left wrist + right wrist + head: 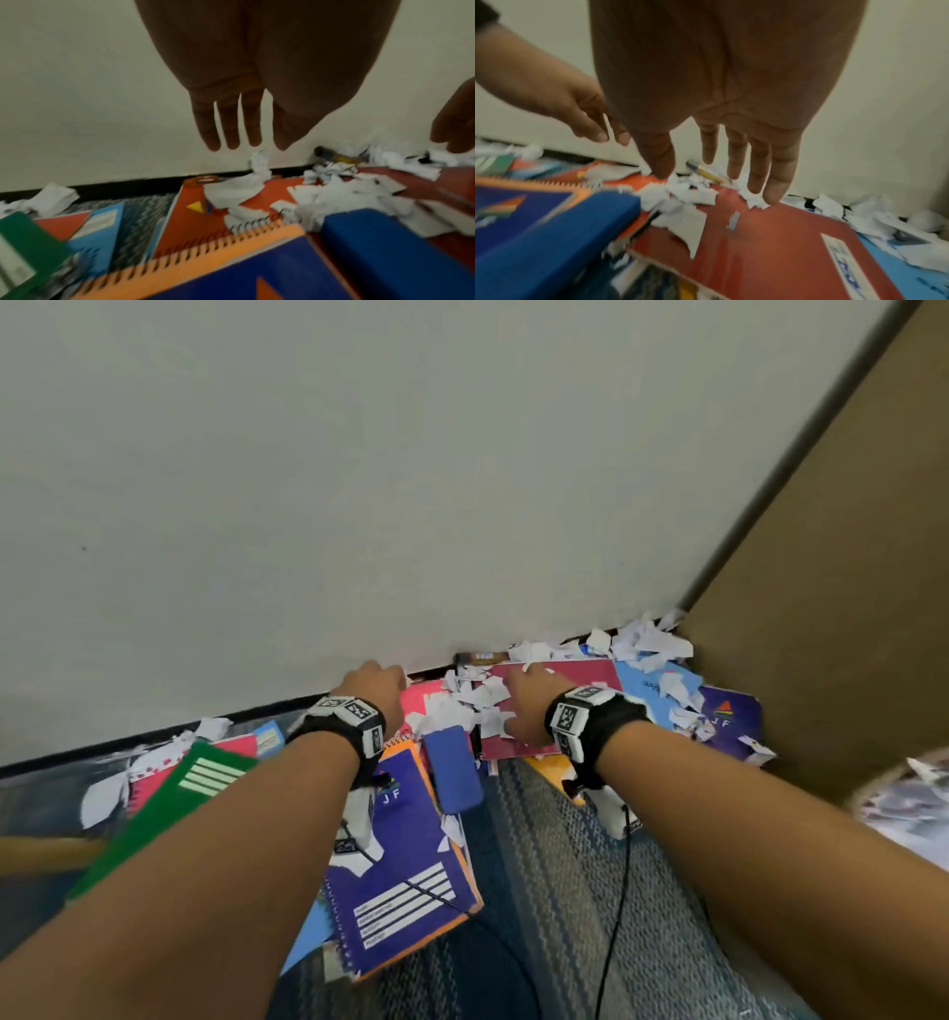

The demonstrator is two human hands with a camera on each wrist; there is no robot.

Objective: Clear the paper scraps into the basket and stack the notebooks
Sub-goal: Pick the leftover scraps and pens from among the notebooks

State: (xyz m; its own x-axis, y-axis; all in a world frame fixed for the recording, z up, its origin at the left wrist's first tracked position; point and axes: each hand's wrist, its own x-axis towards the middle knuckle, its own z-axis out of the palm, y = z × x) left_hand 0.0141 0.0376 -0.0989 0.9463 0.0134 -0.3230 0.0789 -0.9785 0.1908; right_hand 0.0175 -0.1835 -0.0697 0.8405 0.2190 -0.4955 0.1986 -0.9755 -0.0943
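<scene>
By a pale wall, notebooks litter a striped rug: a green notebook leftmost, then the left hand, fingers straight and empty, above torn paper scraps; the right hand, fingers extended, hovers over a red notebook. A basket sits far right.

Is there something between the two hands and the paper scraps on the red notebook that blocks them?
Nothing visible does. The left hand and right hand hang open over the paper scraps on the red notebook. The blue case lies beside the scraps, not over them.
</scene>
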